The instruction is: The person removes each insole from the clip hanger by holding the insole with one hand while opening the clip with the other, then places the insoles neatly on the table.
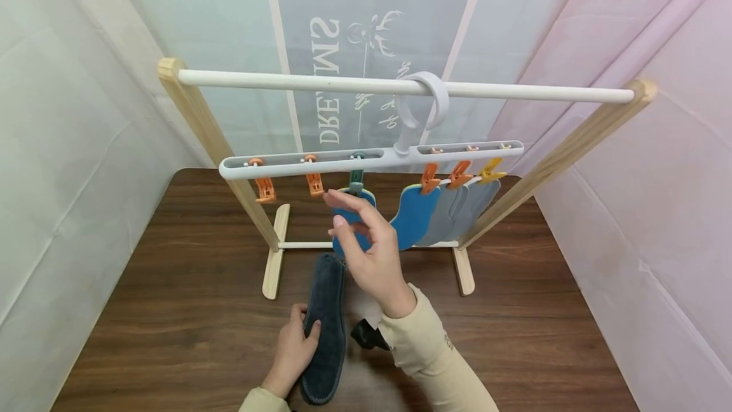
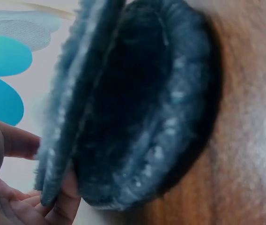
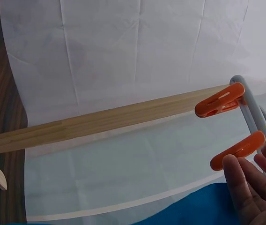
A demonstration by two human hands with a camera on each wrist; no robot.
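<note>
My left hand (image 1: 296, 347) grips a dark grey fleece insole (image 1: 326, 329) with a stitched edge, thumb on top. The left wrist view shows two dark layers (image 2: 189, 103) spreading apart beside the fingers. My right hand (image 1: 374, 262) is raised in front of the hanger (image 1: 394, 161), its thumb apart from its extended fingers. Its fingertips are right at an orange clip (image 3: 238, 151), the second from the hanger's left end. Another orange clip (image 1: 265, 189) hangs farther left with nothing in it. Behind the right hand, a green clip (image 1: 356, 180) bears a blue insole (image 1: 368, 197), partly hidden.
On the hanger's right half, two orange clips (image 1: 459, 174) and a yellow clip (image 1: 490, 171) bear a blue insole (image 1: 417, 215) and grey insoles (image 1: 477, 208). A wooden stand with a white rod (image 1: 286, 82) carries the hanger above a brown wood-grain table (image 1: 189, 310).
</note>
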